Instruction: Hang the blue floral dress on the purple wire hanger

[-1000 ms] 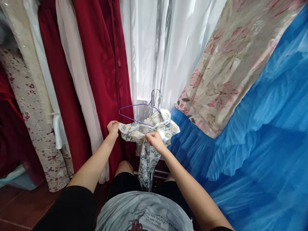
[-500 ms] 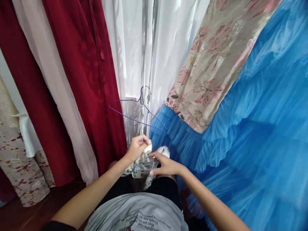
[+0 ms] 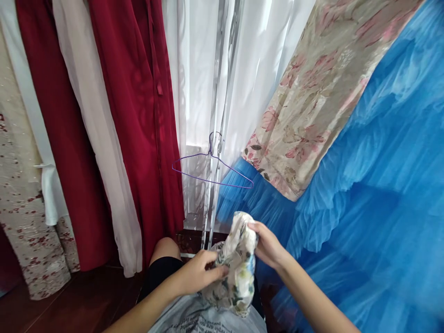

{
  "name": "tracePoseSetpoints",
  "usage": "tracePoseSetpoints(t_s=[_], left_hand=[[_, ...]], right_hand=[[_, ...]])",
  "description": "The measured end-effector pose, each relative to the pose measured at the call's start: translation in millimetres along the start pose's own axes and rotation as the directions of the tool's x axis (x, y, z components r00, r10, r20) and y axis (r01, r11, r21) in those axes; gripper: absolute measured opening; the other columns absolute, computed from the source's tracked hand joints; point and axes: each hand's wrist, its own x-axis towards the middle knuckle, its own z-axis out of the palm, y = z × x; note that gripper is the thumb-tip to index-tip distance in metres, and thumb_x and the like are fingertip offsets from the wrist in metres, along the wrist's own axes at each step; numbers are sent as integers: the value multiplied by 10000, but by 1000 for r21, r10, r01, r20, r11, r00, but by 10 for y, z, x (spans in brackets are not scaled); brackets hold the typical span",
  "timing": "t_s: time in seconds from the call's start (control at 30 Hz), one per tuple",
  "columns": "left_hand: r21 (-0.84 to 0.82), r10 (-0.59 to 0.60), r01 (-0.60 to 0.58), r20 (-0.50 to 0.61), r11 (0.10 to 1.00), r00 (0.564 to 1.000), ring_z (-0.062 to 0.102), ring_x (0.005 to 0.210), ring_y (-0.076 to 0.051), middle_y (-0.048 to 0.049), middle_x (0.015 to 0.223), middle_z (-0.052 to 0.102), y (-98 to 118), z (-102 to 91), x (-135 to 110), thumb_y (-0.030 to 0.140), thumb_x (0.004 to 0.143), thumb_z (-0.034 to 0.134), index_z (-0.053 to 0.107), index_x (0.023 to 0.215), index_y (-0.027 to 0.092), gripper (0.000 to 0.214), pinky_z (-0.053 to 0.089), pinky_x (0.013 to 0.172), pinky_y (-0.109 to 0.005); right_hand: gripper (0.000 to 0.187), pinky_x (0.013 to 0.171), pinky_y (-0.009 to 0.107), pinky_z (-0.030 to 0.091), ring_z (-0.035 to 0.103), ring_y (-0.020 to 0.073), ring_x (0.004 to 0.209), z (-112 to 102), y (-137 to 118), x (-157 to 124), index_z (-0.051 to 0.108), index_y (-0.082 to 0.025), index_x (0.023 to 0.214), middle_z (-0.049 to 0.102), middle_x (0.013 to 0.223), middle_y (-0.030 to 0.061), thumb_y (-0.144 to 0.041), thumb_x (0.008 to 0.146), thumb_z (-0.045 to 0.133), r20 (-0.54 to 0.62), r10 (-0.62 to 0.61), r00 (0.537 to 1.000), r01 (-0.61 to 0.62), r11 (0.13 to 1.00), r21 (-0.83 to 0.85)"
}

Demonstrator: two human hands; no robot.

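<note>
**Above your lap: floral cloth in both hands' reach, right hand gripping**

Your right hand (image 3: 267, 243) has the white floral cloth (image 3: 243, 273) pinched at its upper edge, thumb on the near face, fingers mostly hidden behind. Your left hand (image 3: 199, 273) is half curled, thumb and fingers apart, tips against the cloth's left side; can't tell if it actually grips. Cloth is bunched, upright, in front of your grey shirt (image 3: 194, 317), its lower end overlapping the shirt in view. Print is blue, yellow and green, partly blurred.

Purple hanger (image 3: 210, 153) is just beyond the cloth, apart from both hands, hook up at the metal poles (image 3: 218, 69). White fabric (image 3: 263, 69) behind those. Left of the hanger: dark red garment (image 3: 138, 115), then pale pink one (image 3: 93, 115). Right: beige floral panel (image 3: 298, 120) over blue tulle (image 3: 381, 199).
</note>
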Motion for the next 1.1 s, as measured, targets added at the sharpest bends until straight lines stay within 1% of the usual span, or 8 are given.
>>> tracePoseSetpoints(t_s=[0.17, 0.3, 0.4, 0.5, 0.6, 0.83, 1.0, 1.1], left_hand=[[377, 20, 33, -135, 926, 991, 603, 864, -219, -43, 789, 658, -333, -203, -26, 361, 893, 620, 673, 687, 185, 276, 433, 781, -295], [425, 69, 38, -234, 904, 970, 586, 730, -183, -28, 747, 639, -360, -576, 163, 460, 894, 627, 682, 677, 189, 351, 407, 664, -277], [479, 184, -35, -268, 877, 946, 591, 737, -184, -33, 734, 642, -210, -795, 234, 449, 863, 675, 654, 612, 187, 363, 414, 683, -282], [528, 271, -84, -289, 845, 918, 611, 821, -209, -46, 758, 667, 9, -899, 265, 423, 850, 701, 645, 582, 195, 356, 430, 783, -316], [531, 335, -161, -251, 832, 908, 615, 920, -239, -49, 789, 687, 237, -883, 290, 392, 867, 695, 638, 606, 209, 323, 415, 893, -371], [417, 405, -317, -140, 852, 904, 592, 831, -213, -27, 710, 616, 584, -886, 289, 381, 940, 596, 556, 617, 194, 376, 426, 843, -341], [425, 221, -88, -275, 901, 936, 533, 690, -172, 6, 712, 585, 413, -1452, 147, 418, 962, 499, 589, 760, 190, 318, 390, 660, -280], [644, 244, -29, -247, 764, 938, 572, 821, -215, -13, 812, 640, 158, -1909, 132, 330, 944, 458, 619, 849, 208, 223, 402, 817, -325]], right_hand=[[310, 514, 241, 468, 610, 158, 534, -307, -665, 151, 727, -172, 807, 712, 655, 12, -475, 751, 754, -76, -158, 984, 128, 944, -303], [397, 615, 259, 493, 642, 174, 653, -670, -1022, 447, 737, -144, 911, 741, 775, 9, -424, 659, 861, 46, -245, 969, 206, 683, -700], [496, 712, 293, 526, 675, 206, 758, -883, -1134, 673, 750, -135, 952, 765, 870, 23, -369, 552, 927, 130, -129, 983, 180, 558, -810], [404, 652, 293, 524, 659, 190, 669, -1007, -1209, 879, 762, -123, 836, 747, 757, 20, -406, 583, 902, 119, -85, 989, 146, 597, -789], [356, 635, 286, 521, 644, 174, 625, -993, -1283, 1162, 763, -124, 771, 739, 698, 22, -401, 590, 894, -20, -262, 965, 190, 749, -635], [281, 670, 287, 570, 696, 186, 686, -401, -1064, 2009, 747, -138, 823, 781, 763, 61, -373, 703, 843, -87, -206, 975, 143, 874, -465], [237, 669, 283, 593, 721, 193, 712, -177, -933, 1913, 762, -133, 901, 797, 820, 81, -325, 771, 811, -25, -101, 995, 81, 903, -421], [213, 671, 278, 603, 727, 187, 706, -225, -1079, 1705, 765, -148, 927, 805, 867, 79, -311, 793, 792, 8, -74, 997, 71, 922, -382]])
